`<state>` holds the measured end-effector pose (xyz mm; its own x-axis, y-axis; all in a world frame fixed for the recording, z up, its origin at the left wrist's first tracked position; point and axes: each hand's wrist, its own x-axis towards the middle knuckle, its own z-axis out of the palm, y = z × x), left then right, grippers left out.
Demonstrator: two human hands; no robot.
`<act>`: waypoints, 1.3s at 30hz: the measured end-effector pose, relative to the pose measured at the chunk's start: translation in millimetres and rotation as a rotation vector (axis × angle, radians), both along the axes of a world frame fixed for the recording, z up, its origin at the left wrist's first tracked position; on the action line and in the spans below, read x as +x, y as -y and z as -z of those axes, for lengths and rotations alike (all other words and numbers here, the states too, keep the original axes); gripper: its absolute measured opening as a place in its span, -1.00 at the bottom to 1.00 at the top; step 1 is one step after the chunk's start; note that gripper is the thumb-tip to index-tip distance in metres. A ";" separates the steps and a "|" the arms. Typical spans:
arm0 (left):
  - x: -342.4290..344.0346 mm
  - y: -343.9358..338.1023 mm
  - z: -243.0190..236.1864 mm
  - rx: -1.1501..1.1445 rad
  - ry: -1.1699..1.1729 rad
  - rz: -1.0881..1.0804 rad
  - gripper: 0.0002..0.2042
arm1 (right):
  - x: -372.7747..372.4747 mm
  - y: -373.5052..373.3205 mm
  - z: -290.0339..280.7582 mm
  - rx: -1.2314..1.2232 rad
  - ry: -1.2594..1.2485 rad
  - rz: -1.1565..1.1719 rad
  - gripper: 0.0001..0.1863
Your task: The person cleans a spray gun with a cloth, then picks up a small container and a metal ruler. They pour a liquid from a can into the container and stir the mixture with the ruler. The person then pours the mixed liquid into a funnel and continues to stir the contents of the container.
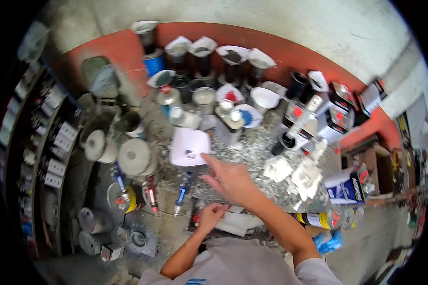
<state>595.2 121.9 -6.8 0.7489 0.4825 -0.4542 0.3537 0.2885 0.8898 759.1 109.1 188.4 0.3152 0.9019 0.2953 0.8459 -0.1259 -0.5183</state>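
My right hand [230, 179] reaches over the bench, index finger and thumb apart. The index fingertip is at the right edge of a white squarish paper piece [183, 137] with small grey spots near its middle; contact is unclear. A blue-handled spray gun [181, 192] hangs at the bench edge just below the paper. My left hand [211, 217] is low in front of my body, its fingers curled together beside white rolled material [240, 223]. What it holds, if anything, is hidden.
Cups with paper strainers [233, 56] line the red-and-white wall. Cans and bottles [185, 118] crowd the bench, with crumpled white wipes [305, 178] at right. Lidded pails [137, 156] and a red spray gun [151, 194] are left, near a shelf of boxes [57, 142].
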 end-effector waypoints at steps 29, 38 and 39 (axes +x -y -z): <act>311.0 19.7 -80.2 0.451 0.521 0.294 -0.22 | 183.7 236.4 28.8 0.245 -0.608 0.673 -0.73; 206.8 15.9 -117.6 0.111 0.513 0.443 -0.11 | 177.8 167.1 -63.5 0.048 -0.219 0.087 -0.72; 200.3 14.6 -116.6 0.124 0.508 0.453 -0.13 | 170.4 164.2 -71.1 0.047 -0.226 0.116 -0.78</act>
<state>795.5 107.3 109.8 0.9943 0.0972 0.0444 -0.0538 0.0962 0.9939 929.5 -55.1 259.5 0.4782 0.8429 0.2466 0.6892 -0.1861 -0.7002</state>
